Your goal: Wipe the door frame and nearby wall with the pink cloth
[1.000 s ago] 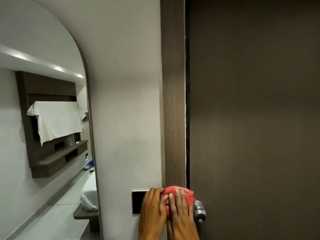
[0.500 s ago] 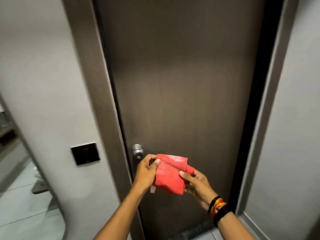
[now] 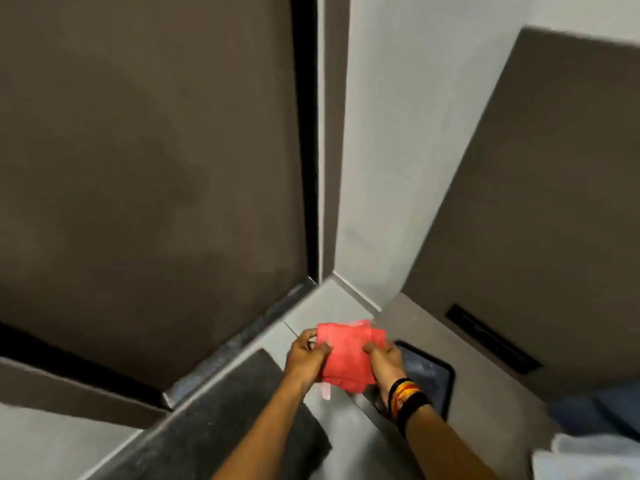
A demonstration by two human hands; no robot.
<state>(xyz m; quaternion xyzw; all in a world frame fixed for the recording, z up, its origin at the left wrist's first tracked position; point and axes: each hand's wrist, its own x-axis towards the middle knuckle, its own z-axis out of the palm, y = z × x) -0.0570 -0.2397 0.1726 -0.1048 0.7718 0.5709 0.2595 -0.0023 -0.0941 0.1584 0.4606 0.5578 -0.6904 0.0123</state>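
While the head camera looks steeply down at the foot of the doorway, both hands hold the pink cloth in the air above the pale floor, clear of every surface. Cloth folded into a rough rectangle. Long axis runs from the near, lower edge up and away toward the corner where door frame meets wall; the far short edge is the higher one in view, with a second layer sticking out at its right corner. A pale tag or loose corner hangs below the near edge.

Left hand: fingers closed on the cloth's left edge, thumb on top. Right hand: fingers closed on the right edge, thumb also on top. Black and striped orange-yellow bands on the right wrist.

Dark brown door fills the left of the view. Door frame stands upright just right of it, a black gap between them. Grey wall beside the frame. Dark panel further right, a black slot low on it. Dark mat lies on the floor under the left forearm. Dark threshold strip runs along the door's base. Edges soft with motion blur.
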